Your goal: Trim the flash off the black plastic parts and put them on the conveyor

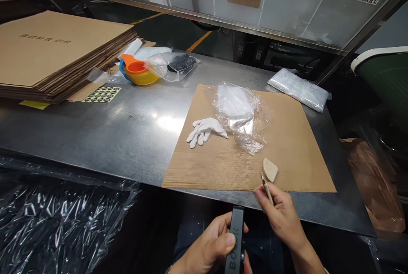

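- The bar [237,225], black with raised letters, stands in the left grip [212,244], just in front of the surface's near edge and over the lap.
- The left grip is closed around the bar, thumb pressed on its upper face.
- The right grip [282,214] pinches the pen-like tool [267,189] between thumb and fingers; its thin tip points up and away, over the near edge of the cardboard [287,129].
- Just beyond that tip, the cream pad [270,169] lies on the cardboard.
- Farther in, the white glove [207,130] lies palm-flat or back-up, I cannot tell which, beside the clear bag [236,104] with something white inside.
- The pack [299,89] rests at the cardboard's far right corner.
- On the metal surface [134,138], well to the left, sit the cups [143,78], the stickers [102,94] and the carton stack [70,57].
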`<state>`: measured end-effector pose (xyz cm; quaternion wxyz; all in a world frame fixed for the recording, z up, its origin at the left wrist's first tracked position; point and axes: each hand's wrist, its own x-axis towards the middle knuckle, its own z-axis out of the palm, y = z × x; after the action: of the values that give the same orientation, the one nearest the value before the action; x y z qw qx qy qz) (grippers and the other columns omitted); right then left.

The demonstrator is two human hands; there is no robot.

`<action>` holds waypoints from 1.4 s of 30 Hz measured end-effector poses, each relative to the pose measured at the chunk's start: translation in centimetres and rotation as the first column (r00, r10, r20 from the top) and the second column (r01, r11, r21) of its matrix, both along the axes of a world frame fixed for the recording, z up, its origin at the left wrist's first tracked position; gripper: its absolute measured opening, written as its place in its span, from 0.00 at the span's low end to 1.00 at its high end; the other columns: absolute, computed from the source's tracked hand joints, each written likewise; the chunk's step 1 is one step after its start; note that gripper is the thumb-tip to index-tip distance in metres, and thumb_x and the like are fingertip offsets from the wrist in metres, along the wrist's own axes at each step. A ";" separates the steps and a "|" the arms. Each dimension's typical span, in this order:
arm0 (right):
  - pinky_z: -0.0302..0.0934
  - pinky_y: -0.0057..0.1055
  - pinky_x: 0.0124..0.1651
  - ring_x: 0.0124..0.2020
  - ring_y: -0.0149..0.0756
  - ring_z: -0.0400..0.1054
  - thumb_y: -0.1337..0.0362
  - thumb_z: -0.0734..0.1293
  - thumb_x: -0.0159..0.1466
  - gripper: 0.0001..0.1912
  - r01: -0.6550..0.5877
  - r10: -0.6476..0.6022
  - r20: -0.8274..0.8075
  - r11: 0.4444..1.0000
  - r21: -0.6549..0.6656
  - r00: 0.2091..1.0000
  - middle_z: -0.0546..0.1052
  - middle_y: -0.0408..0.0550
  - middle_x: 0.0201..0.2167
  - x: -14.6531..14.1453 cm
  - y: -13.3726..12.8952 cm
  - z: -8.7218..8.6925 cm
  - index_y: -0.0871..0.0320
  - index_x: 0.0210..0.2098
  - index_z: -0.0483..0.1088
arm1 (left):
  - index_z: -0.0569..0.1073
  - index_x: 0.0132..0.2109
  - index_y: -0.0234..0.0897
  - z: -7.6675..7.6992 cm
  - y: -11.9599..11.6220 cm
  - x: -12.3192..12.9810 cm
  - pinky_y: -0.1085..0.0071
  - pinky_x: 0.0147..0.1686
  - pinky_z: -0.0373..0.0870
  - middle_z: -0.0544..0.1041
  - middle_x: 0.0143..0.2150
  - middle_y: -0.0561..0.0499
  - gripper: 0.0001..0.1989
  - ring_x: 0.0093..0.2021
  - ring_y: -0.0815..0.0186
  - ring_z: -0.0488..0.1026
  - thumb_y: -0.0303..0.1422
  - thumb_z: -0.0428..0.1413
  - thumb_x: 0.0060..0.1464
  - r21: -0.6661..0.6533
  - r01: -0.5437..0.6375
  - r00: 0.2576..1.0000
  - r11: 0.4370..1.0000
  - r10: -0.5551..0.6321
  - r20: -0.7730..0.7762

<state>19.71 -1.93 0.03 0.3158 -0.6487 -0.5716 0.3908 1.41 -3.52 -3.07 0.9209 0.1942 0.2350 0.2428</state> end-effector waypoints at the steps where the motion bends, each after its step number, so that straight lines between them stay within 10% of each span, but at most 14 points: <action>1: 0.52 0.22 0.24 0.21 0.27 0.56 0.52 0.56 0.66 0.18 0.047 -0.049 0.121 0.999 0.024 0.991 0.62 0.38 0.19 0.8 0.1 -0.4 0.58 0.31 0.66 | 0.65 0.42 0.33 0.2 0.0 -0.1 0.79 0.20 0.64 0.80 0.24 0.42 0.25 0.20 0.67 0.74 0.48 0.60 0.44 -0.005 -0.015 1.000 1.000 0.015 -0.014; 7: 0.55 0.30 0.27 0.29 0.38 0.65 0.57 0.52 0.67 0.20 0.283 -0.350 0.735 0.933 0.221 0.581 0.72 0.52 0.35 6.6 1.6 -3.2 0.60 0.50 0.66 | 0.64 0.44 0.33 0.6 0.0 -0.3 0.75 0.26 0.68 0.81 0.30 0.37 0.25 0.26 0.64 0.77 0.45 0.60 0.46 -0.017 -0.018 1.000 1.000 0.018 -0.005; 16: 0.55 0.47 0.39 0.41 0.52 0.59 0.62 0.58 0.64 0.17 0.205 -0.421 0.806 0.907 0.367 0.416 0.68 0.61 0.39 8.3 1.8 -5.8 0.63 0.46 0.71 | 0.63 0.44 0.34 0.4 0.3 -0.1 0.72 0.28 0.69 0.80 0.32 0.37 0.24 0.28 0.61 0.78 0.43 0.60 0.45 -0.033 -0.020 1.000 0.999 0.021 0.020; 19: 0.59 0.43 0.42 0.42 0.47 0.63 0.62 0.59 0.65 0.14 0.118 -0.405 0.679 0.896 0.429 0.612 0.70 0.56 0.40 5.8 0.3 -3.7 0.59 0.45 0.70 | 0.62 0.44 0.34 0.5 0.5 0.0 0.71 0.28 0.68 0.80 0.32 0.37 0.26 0.27 0.61 0.78 0.45 0.61 0.44 -0.023 -0.019 0.999 1.000 0.018 -0.044; 21: 0.62 0.34 0.39 0.40 0.39 0.66 0.66 0.60 0.64 0.10 0.044 -0.239 0.384 0.891 0.453 0.892 0.71 0.51 0.38 3.4 -1.1 -1.7 0.56 0.44 0.69 | 0.62 0.44 0.34 0.6 0.6 0.1 0.71 0.28 0.68 0.80 0.32 0.37 0.27 0.27 0.61 0.77 0.46 0.61 0.44 -0.003 -0.023 0.996 1.000 0.022 -0.088; 23: 0.63 0.28 0.35 0.35 0.33 0.68 0.71 0.62 0.63 0.09 -0.049 -0.019 0.144 0.889 0.455 0.989 0.71 0.47 0.34 1.1 -2.5 0.1 0.55 0.43 0.68 | 0.62 0.44 0.33 0.6 0.6 0.2 0.70 0.28 0.67 0.79 0.31 0.38 0.28 0.27 0.62 0.76 0.47 0.61 0.43 0.021 -0.031 0.993 0.999 0.033 -0.115; 27: 0.64 0.27 0.30 0.29 0.31 0.67 0.70 0.64 0.62 0.10 -0.151 0.188 -0.043 0.889 0.432 0.981 0.71 0.45 0.29 -1.6 -3.8 1.5 0.57 0.43 0.66 | 0.67 0.42 0.33 0.8 0.8 0.3 0.72 0.30 0.66 0.75 0.32 0.47 0.24 0.28 0.69 0.71 0.45 0.62 0.43 0.057 -0.072 0.992 0.996 0.078 -0.099; 42: 0.58 0.28 0.28 0.26 0.31 0.63 0.68 0.62 0.63 0.04 -0.048 0.110 -0.119 0.899 0.435 0.987 0.69 0.44 0.25 -3.7 -4.3 0.5 0.56 0.32 0.67 | 0.69 0.44 0.35 2.0 0.9 -0.1 0.74 0.26 0.53 0.60 0.25 0.56 0.27 0.22 0.75 0.52 0.48 0.62 0.41 0.163 -0.056 0.985 0.985 0.082 -0.154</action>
<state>15.99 -6.27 0.52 0.4747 -0.5100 -0.6459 0.3120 1.35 -2.65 -1.11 0.8719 0.2769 0.2948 0.2762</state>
